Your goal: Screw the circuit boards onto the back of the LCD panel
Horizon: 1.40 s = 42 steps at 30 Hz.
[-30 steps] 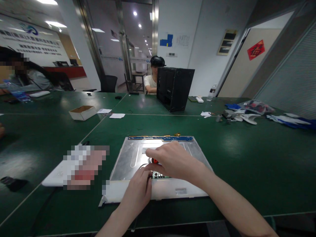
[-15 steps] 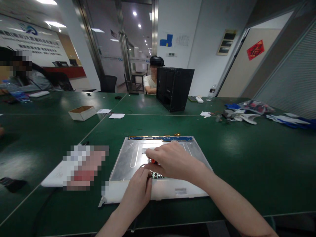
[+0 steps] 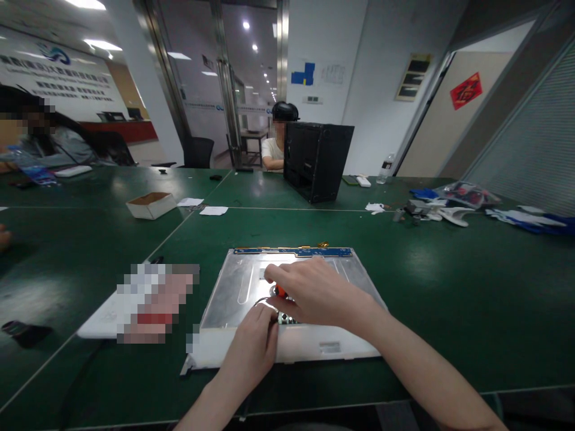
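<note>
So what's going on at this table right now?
A person sits at a green table with a flat metal-backed panel lying in front of them, a blue circuit strip along its far edge. Both hands meet over the panel's middle: the right hand is closed around a small tool with an orange-red handle, and the left hand rests on the panel beside it. Across the table, another person sits behind a black computer case.

Long green tables fill the room, joined edge to edge. Behind them stands a white wall with a blue paper and a framed notice. A red sign hangs on a beige door at right. Ceiling lights shine in a glass corridor. A dark office chair stands at the far edge.
</note>
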Each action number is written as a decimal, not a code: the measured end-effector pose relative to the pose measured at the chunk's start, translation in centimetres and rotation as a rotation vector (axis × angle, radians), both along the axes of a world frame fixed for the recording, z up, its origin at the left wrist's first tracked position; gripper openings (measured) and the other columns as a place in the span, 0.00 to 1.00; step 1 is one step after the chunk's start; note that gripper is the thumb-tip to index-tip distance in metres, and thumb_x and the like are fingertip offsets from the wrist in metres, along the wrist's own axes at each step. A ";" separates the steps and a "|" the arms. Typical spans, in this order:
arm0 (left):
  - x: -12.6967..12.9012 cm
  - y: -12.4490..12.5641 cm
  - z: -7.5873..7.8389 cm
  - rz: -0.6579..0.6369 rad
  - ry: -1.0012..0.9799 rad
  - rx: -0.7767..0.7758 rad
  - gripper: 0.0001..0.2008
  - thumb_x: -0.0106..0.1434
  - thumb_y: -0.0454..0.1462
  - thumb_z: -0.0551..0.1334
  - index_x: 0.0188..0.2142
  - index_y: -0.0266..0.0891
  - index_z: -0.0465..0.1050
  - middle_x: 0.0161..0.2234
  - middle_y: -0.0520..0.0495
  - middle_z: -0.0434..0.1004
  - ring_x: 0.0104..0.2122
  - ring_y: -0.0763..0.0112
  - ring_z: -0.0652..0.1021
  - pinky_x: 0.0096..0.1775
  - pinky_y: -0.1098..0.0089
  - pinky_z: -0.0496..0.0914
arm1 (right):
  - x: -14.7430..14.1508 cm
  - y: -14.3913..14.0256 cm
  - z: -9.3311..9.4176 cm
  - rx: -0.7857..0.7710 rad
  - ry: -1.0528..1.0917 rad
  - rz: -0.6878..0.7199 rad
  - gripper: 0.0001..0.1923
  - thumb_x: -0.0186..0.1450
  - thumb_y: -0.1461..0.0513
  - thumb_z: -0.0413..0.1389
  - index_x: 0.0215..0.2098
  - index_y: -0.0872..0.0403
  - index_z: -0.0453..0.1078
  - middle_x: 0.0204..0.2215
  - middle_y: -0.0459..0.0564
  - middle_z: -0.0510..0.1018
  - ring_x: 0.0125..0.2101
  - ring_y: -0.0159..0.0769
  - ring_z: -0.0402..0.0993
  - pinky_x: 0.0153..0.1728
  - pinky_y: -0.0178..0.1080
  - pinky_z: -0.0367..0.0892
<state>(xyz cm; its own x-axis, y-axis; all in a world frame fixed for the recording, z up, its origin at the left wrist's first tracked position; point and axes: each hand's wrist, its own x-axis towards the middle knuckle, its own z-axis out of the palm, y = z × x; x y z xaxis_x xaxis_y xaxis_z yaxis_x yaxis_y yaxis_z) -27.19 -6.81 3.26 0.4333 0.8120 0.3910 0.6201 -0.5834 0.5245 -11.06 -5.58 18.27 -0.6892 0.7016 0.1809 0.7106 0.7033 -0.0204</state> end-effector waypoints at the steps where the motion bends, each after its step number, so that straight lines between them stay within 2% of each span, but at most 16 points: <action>1: 0.0 0.0 0.1 0.000 0.003 -0.009 0.10 0.61 0.30 0.51 0.41 0.37 0.66 0.38 0.40 0.71 0.39 0.57 0.72 0.38 0.59 0.69 | 0.0 -0.1 0.1 0.006 0.003 0.008 0.10 0.65 0.60 0.49 0.43 0.55 0.62 0.32 0.49 0.76 0.27 0.34 0.70 0.22 0.35 0.47; 5: 0.0 -0.2 0.4 -0.009 0.015 -0.030 0.10 0.62 0.30 0.50 0.41 0.37 0.66 0.37 0.41 0.70 0.39 0.58 0.72 0.38 0.58 0.69 | 0.0 -0.2 0.2 0.016 -0.026 0.013 0.09 0.62 0.63 0.49 0.41 0.55 0.62 0.34 0.50 0.75 0.28 0.34 0.70 0.22 0.36 0.48; 7: 0.0 -0.2 0.4 -0.006 0.011 -0.029 0.09 0.62 0.30 0.50 0.39 0.38 0.66 0.36 0.41 0.70 0.38 0.58 0.72 0.37 0.58 0.69 | 0.0 -0.1 0.1 0.021 -0.038 0.001 0.09 0.63 0.60 0.50 0.41 0.55 0.62 0.32 0.50 0.76 0.28 0.35 0.70 0.22 0.36 0.48; 11: 0.1 -0.2 0.5 0.002 0.019 -0.018 0.07 0.62 0.31 0.50 0.35 0.39 0.65 0.35 0.41 0.70 0.36 0.59 0.72 0.36 0.59 0.69 | -0.1 0.5 -0.6 0.048 -0.045 -0.041 0.15 0.65 0.50 0.49 0.38 0.54 0.64 0.29 0.49 0.76 0.28 0.35 0.71 0.23 0.36 0.47; 13: 0.1 -0.2 0.5 0.008 0.033 -0.029 0.06 0.61 0.30 0.50 0.34 0.39 0.64 0.35 0.42 0.69 0.35 0.59 0.72 0.36 0.59 0.69 | -0.2 0.6 -0.7 0.055 -0.041 -0.057 0.14 0.67 0.52 0.48 0.37 0.54 0.65 0.28 0.49 0.76 0.27 0.35 0.71 0.23 0.36 0.47; 16: 0.1 -0.2 0.4 0.007 0.034 -0.028 0.09 0.61 0.29 0.50 0.38 0.38 0.65 0.36 0.42 0.69 0.38 0.58 0.71 0.38 0.58 0.69 | -0.3 0.4 -0.6 0.030 -0.012 -0.032 0.08 0.65 0.60 0.49 0.40 0.55 0.64 0.31 0.49 0.77 0.29 0.35 0.71 0.24 0.36 0.48; 20: 0.0 -0.1 0.0 -0.008 0.015 -0.006 0.10 0.60 0.29 0.50 0.40 0.38 0.65 0.38 0.41 0.69 0.39 0.58 0.71 0.38 0.58 0.69 | -0.2 -0.2 0.0 -0.047 0.028 0.048 0.13 0.61 0.64 0.51 0.45 0.54 0.61 0.36 0.49 0.76 0.31 0.34 0.71 0.24 0.35 0.52; 24: 0.1 0.0 -0.1 -0.004 0.005 0.025 0.08 0.61 0.29 0.51 0.38 0.38 0.65 0.36 0.41 0.70 0.38 0.58 0.72 0.38 0.59 0.69 | -0.1 -0.2 0.0 -0.006 0.015 0.020 0.14 0.63 0.57 0.53 0.45 0.54 0.62 0.35 0.50 0.77 0.32 0.37 0.72 0.24 0.36 0.52; 28: 0.2 -0.2 0.4 0.003 0.019 0.017 0.07 0.61 0.30 0.51 0.35 0.39 0.66 0.36 0.42 0.71 0.39 0.58 0.73 0.39 0.59 0.69 | -0.2 0.2 -0.6 0.047 -0.040 -0.077 0.18 0.65 0.48 0.48 0.40 0.54 0.64 0.27 0.50 0.77 0.27 0.37 0.72 0.23 0.35 0.48; 31: 0.2 -0.3 0.8 -0.003 0.028 -0.014 0.08 0.60 0.29 0.51 0.36 0.39 0.66 0.37 0.42 0.70 0.39 0.58 0.72 0.39 0.59 0.69 | -0.3 0.3 -0.7 0.062 -0.058 -0.090 0.15 0.66 0.51 0.48 0.37 0.54 0.64 0.25 0.49 0.76 0.25 0.35 0.71 0.22 0.35 0.46; 34: 0.1 -0.3 0.7 -0.002 0.029 -0.027 0.10 0.60 0.29 0.49 0.38 0.38 0.66 0.38 0.41 0.70 0.40 0.58 0.72 0.39 0.58 0.69 | -0.1 0.1 -0.5 0.049 -0.024 -0.069 0.09 0.64 0.58 0.50 0.39 0.55 0.63 0.28 0.48 0.77 0.25 0.35 0.70 0.22 0.36 0.46; 38: 0.0 -0.2 0.3 -0.019 0.013 -0.034 0.09 0.61 0.29 0.49 0.37 0.37 0.65 0.37 0.41 0.69 0.39 0.59 0.71 0.39 0.58 0.69 | 0.2 0.0 -0.2 -0.008 0.030 0.000 0.13 0.60 0.63 0.51 0.44 0.55 0.61 0.34 0.49 0.77 0.29 0.35 0.71 0.23 0.36 0.49; 42: 0.0 -0.1 0.0 -0.018 0.000 -0.010 0.10 0.61 0.29 0.49 0.38 0.38 0.65 0.38 0.41 0.69 0.40 0.58 0.71 0.41 0.57 0.68 | 0.1 0.3 -0.5 -0.041 0.038 -0.009 0.16 0.63 0.52 0.52 0.44 0.53 0.62 0.32 0.49 0.77 0.30 0.37 0.71 0.24 0.35 0.48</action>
<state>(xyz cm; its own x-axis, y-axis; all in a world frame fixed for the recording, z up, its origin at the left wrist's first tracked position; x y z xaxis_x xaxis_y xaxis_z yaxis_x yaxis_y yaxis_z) -27.22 -6.95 3.26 0.4476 0.8082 0.3826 0.6100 -0.5888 0.5303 -10.95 -5.28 17.81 -0.6760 0.7152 0.1774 0.7152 0.6948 -0.0759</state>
